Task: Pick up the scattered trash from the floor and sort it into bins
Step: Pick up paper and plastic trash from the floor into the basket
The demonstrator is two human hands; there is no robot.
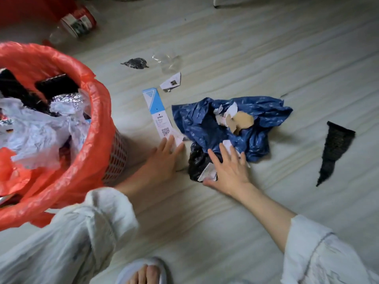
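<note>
- Bottom edge: toes in a pale slipper (143, 271), light sleeves (86, 232) on both arms.
- Right hand (227, 169) flat on floor, fingers spread and straight, gripping nothing; fingertips lie over a white paper scrap (226, 144) at the near edge of the crumpled blue plastic bag (242, 119), palm just beside a black plastic wad (196, 160) with another white scrap (208, 172) touching the thumb side.
- Left hand (164, 158) also flat, fingers straight, tips resting on the near end of a long blue-and-white paper strip (156, 113); looks like no grip, though motion blur makes it hard to confirm.
- Left of that: red lattice bin (117, 156) lined with a red bag (61, 64), filled with crumpled white paper, foil and black pieces.
- On the blue bag: torn brown cardboard bit (242, 120) and white shreds.
- Right, well apart: black mesh wedge (333, 148) lying flat on the pale floor (266, 58).
- Farther: small printed paper scrap (171, 83), clear plastic piece (169, 61), dark foil fragment (135, 63).
- Far left: plastic bottle with red label (78, 22) on its side.
</note>
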